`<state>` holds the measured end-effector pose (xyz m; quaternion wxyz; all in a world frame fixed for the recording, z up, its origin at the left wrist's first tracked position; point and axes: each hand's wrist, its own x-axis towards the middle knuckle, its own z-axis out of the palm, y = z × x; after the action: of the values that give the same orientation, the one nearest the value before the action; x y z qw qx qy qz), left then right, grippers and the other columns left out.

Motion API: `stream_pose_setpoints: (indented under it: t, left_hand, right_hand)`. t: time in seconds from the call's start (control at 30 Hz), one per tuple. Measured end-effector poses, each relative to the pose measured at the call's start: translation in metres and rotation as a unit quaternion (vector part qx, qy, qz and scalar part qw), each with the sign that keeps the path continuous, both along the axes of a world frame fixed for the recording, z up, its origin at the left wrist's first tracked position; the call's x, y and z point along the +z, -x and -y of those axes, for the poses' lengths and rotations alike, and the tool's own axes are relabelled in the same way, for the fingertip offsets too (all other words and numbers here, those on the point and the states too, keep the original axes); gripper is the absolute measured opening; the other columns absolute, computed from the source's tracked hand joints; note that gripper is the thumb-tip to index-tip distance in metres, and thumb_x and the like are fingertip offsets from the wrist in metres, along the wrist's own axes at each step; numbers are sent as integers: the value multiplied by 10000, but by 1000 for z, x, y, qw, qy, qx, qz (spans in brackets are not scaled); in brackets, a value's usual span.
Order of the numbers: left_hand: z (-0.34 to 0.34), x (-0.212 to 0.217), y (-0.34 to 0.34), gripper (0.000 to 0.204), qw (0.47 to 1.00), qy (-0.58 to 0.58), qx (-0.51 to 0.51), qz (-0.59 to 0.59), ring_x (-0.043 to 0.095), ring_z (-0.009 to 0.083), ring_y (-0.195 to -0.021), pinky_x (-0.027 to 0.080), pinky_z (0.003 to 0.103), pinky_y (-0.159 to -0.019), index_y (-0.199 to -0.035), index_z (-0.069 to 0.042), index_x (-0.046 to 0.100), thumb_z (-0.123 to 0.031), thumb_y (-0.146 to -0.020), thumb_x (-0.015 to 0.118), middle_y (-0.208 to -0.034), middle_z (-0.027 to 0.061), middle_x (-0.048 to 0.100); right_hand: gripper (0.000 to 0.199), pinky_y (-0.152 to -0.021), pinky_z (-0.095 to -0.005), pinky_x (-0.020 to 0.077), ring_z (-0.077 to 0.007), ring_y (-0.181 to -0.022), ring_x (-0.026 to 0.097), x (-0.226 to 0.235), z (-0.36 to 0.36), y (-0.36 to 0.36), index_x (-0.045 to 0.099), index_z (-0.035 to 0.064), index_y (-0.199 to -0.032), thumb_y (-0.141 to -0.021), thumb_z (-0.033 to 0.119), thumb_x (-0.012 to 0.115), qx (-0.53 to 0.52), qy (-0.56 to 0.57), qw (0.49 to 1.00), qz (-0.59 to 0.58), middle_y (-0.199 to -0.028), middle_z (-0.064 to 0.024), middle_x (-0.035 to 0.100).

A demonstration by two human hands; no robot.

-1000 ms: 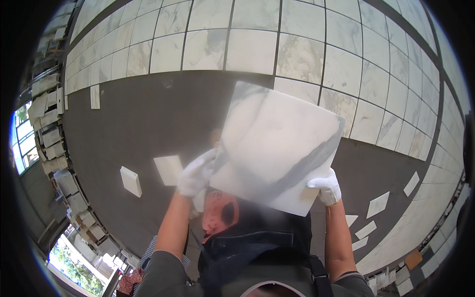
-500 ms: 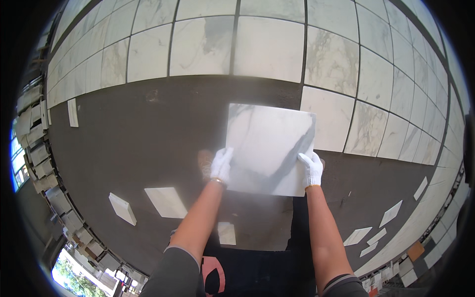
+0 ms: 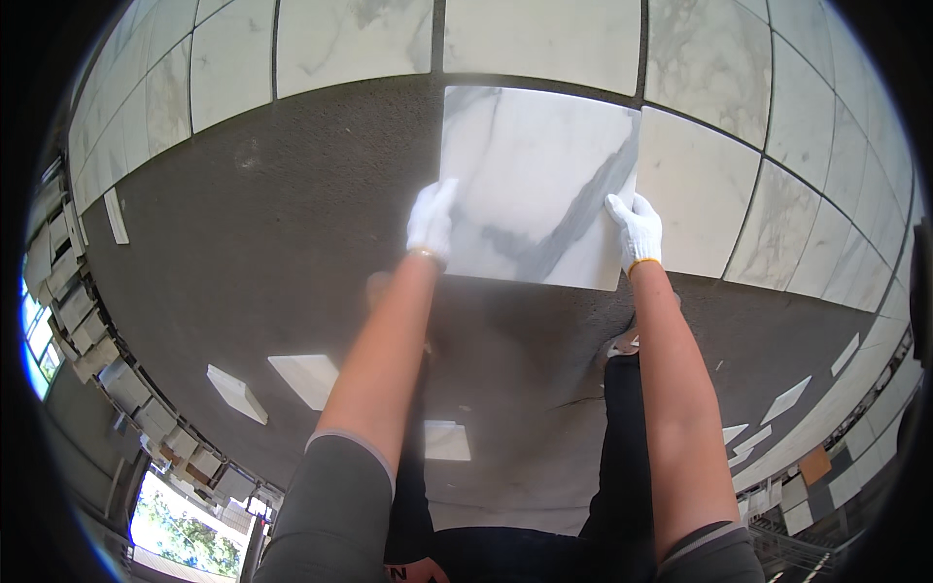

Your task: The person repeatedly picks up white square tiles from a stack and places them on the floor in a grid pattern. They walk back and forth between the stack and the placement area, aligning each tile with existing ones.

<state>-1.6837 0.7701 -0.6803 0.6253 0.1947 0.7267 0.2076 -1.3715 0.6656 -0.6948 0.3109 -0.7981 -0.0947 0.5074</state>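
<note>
Both my hands, in white knit gloves, hold a square white marble tile [image 3: 535, 185] with grey veins, one hand at each side edge. My left hand [image 3: 431, 219] grips the left edge near the lower corner. The right hand [image 3: 638, 231] has its thumb on the top face and its fingers round the right edge. The tile lies close below a laid tile [image 3: 539, 44] and beside another laid tile [image 3: 698, 185] on its right. Whether it touches the floor I cannot tell. The undersides of my fingers are hidden.
Rows of laid marble tiles [image 3: 355, 44] run across the far side with narrow gaps. Loose pieces lie on the dark floor [image 3: 262, 262]: a thick block [image 3: 236, 393], a white slab [image 3: 303, 380], a small piece [image 3: 446, 440] and several at right [image 3: 785, 399]. Slabs line the left wall [image 3: 92, 330].
My hands have carried the tile forward, away from my body, up to the laid rows. My arms are stretched further out, and the view has shifted closer to the laid tiles.
</note>
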Motion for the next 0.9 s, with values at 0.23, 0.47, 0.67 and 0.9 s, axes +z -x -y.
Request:
stream_pose_setpoints:
  t: [0.23,0.47,0.67,0.9]
  left_hand:
    - [-3,-21,-6,567,1000,-17,26,4,497,184,-1240,364,355,-1089,-1349,-7,586,-356,-929,734,-1322,79,599]
    - [-1,-40,-1,596,999,-28,-7,-41,539,202,-1200,413,352,-1044,-1357,4,590,-401,-933,696,-1318,112,615]
    - [-5,-46,6,567,999,-14,-21,-22,475,190,-1305,319,355,-1148,-1381,-4,562,-326,-943,725,-1371,87,581]
    - [-11,-26,-6,672,956,-11,-218,-198,586,219,-1185,444,361,-1035,-1371,4,569,-478,-919,691,-1341,126,616]
  right_hand:
    - [387,-809,-267,456,-98,-887,556,-19,-11,-4,689,-4,-1173,-880,225,794,1,-1,1000,-1,-991,-5,666]
    - [486,-752,-320,455,-152,-791,473,-31,-10,-6,639,-49,-986,-831,379,810,73,28,995,66,-873,-54,575]
    - [461,-721,-315,464,-137,-796,485,-36,-16,-6,635,-39,-1001,-858,372,788,160,77,973,146,-870,-62,595]
    - [527,-799,-347,488,-186,-855,537,-43,-18,-7,620,-57,-1052,-849,402,780,165,77,971,154,-958,-122,643]
